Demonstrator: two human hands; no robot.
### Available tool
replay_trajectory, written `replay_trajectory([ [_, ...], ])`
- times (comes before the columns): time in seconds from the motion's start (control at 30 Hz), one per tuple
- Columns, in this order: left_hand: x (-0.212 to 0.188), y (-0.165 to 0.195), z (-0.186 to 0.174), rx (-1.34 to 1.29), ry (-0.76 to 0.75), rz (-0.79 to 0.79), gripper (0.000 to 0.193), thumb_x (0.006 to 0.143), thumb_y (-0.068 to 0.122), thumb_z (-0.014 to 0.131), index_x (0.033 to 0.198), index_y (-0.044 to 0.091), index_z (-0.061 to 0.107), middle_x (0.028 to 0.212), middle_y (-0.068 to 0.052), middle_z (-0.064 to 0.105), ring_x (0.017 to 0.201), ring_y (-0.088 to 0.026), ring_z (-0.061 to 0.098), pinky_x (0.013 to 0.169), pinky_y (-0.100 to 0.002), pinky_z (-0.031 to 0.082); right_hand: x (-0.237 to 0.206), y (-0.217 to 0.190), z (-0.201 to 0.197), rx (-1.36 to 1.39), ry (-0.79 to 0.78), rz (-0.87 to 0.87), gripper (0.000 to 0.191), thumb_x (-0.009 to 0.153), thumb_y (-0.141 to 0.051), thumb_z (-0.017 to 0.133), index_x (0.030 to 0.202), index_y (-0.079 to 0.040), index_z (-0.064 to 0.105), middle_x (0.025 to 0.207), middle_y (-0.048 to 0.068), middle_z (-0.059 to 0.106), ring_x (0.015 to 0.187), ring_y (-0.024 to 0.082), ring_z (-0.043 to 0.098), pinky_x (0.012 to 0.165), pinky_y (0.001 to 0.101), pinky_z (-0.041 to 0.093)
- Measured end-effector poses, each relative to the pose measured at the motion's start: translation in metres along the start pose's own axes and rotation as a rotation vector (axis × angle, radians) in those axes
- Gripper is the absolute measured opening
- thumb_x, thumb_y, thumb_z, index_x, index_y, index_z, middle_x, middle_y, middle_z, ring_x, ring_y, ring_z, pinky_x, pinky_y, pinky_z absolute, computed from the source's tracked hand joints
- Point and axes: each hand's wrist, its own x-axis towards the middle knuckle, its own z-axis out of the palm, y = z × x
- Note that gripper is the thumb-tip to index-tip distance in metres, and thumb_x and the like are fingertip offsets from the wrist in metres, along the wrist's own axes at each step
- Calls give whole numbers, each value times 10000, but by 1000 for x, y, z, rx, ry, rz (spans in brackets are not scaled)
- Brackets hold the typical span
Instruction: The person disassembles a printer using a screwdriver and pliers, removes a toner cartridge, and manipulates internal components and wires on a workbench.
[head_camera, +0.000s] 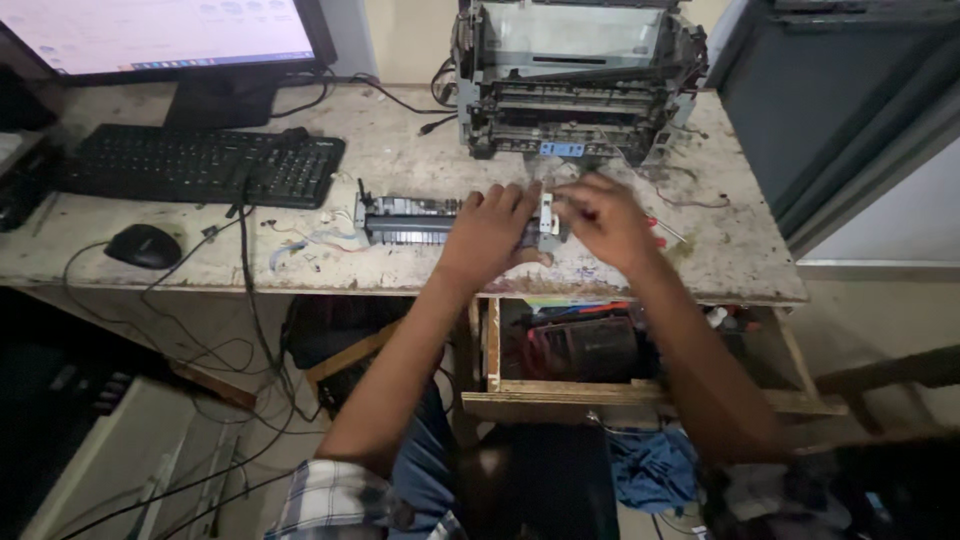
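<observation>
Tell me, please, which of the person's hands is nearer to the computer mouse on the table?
Left. The left hand rests on the long grey printer assembly, on the side toward the black mouse. The right hand works at that assembly's far end, farther from the mouse.

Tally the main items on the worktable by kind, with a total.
Computer gear: 3 (monitor, black keyboard, black mouse)
Printer parts: 2 (stripped printer body; long roller unit, left hand on it, right hand at its end)
Red-handled tool: 1, mostly hidden
Total: 6
</observation>
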Motion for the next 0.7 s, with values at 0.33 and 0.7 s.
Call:
replay_trajectory([
  [0.33,3,5,-7,-104,-90,-29,1004,664,664,744,1401,12,540,1146,-122,603,1088,-319,597,881,-468,478,1,-8,15,250,61,287,259,909,-209,823,1105,-40,804,730,5,690,623,68,563,550,265,440],
  [0.7,-6,-5,9,-35,-7,-186,332,1015,351,535,1131,60,643,1014,-126,681,978,-335,638,857,-510,455,-4,-9,25,241,120,296,248,891,-181,839,1067,-12,797,883,69,781,723,97,674,655,241,515],
])
